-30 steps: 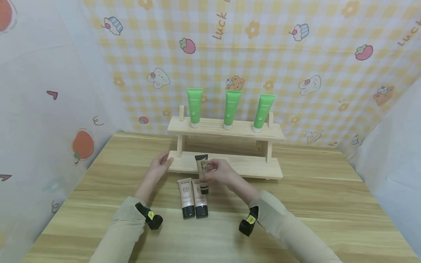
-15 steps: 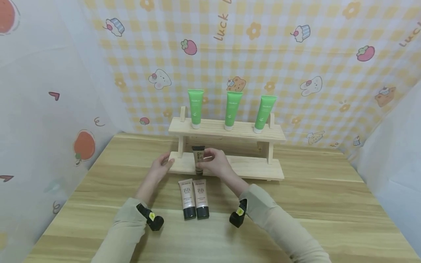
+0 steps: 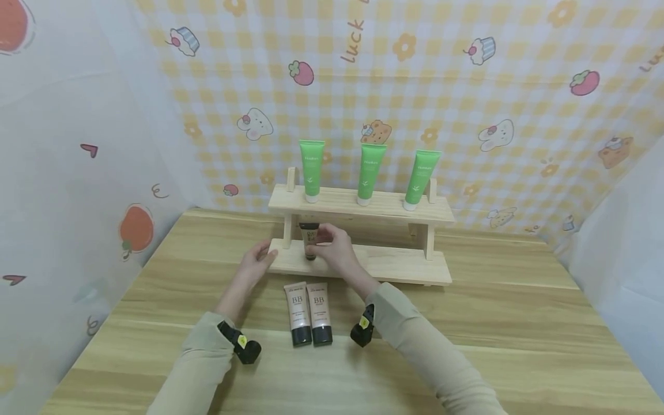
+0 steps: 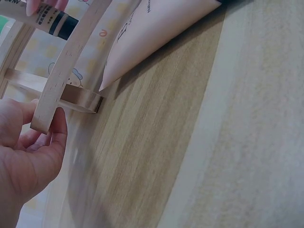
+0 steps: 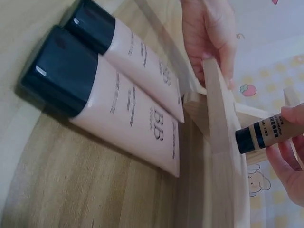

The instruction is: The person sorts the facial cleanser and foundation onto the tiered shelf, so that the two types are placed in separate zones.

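Observation:
A small beige tube (image 3: 309,236) with black ends is pinched upright between thumb and fingers of my right hand (image 3: 334,249). In the right wrist view its dark cap (image 5: 245,140) points down at the lower shelf board (image 5: 222,123); whether they touch I cannot tell. My left hand (image 3: 255,262) grips the left end of that lower board, with the thumb on top in the left wrist view. Two pinkish BB cream tubes (image 3: 298,308) lie side by side on the table before the two-tier wooden rack (image 3: 394,266), black caps toward me.
Three green tubes (image 3: 312,173) stand spaced along the upper shelf (image 3: 332,197), close above the right hand. Behind the rack hangs a yellow checked cloth (image 3: 332,104). The wooden table (image 3: 519,323) stretches out to both sides.
The right hand has carried the beige tube from above the BB cream tubes, back and slightly left, over the lower shelf and lowered it. The left hand keeps its grip on the board.

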### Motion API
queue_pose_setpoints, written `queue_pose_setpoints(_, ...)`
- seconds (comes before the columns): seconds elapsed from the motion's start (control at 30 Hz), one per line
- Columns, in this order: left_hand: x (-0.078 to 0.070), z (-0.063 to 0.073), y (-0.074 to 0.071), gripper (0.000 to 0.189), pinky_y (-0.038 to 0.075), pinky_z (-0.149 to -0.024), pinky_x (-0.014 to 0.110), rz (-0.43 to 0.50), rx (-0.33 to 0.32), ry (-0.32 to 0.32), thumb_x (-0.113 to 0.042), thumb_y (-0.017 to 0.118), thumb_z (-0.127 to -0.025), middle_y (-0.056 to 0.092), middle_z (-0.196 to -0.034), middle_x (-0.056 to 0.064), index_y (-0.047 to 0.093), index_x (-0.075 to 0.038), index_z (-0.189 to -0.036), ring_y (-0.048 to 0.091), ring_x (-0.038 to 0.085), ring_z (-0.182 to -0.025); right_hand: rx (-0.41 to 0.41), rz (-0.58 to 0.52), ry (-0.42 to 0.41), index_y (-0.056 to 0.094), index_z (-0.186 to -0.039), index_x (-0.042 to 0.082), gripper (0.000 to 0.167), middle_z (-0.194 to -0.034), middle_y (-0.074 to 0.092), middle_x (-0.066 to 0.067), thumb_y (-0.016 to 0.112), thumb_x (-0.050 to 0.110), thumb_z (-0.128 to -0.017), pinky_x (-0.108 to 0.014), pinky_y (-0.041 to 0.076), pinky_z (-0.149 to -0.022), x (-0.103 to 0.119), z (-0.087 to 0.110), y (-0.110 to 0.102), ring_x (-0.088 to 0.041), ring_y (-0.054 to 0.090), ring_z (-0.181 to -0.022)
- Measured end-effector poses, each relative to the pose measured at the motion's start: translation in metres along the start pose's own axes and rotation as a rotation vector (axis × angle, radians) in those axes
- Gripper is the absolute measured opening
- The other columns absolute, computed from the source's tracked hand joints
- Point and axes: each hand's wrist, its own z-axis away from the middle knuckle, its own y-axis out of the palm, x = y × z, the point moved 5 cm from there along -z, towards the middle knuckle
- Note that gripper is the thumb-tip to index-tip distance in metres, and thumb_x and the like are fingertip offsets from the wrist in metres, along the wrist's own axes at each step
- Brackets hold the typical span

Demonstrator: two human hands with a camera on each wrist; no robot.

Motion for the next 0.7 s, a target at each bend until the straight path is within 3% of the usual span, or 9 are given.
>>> queue_pose_setpoints(0.4,0.0,-0.001,0.001,0.058,0.018,-0.114,0.051,0.012,0.002,-0.009,-0.028,0.044,-0.096,0.023,-0.15,0.017,0.018,-0.01,-0.145,0.019,0.038,-0.138,0.03,-0.026,0.048,0.054,-0.121,0.012,0.049,-0.117,0.06,-0.008,0.072,0.009,-0.076,-0.03,0.053,-0.089,-0.013,-0.002,0.004,-0.022,0.06,-0.107)
queue_pose_setpoints(0.7,0.001,-0.001,0.001,0.059,0.018,-0.114,0.052,0.004,0.008,-0.008,-0.03,0.043,-0.096,0.023,-0.15,0.018,0.018,-0.011,-0.146,0.019,0.038,-0.138,0.002,-0.064,0.037,0.05,-0.125,0.01,0.056,-0.122,0.057,-0.01,0.074,0.011,-0.075,-0.031,0.052,-0.09,-0.015,0.008,-0.001,-0.026,0.058,-0.11)
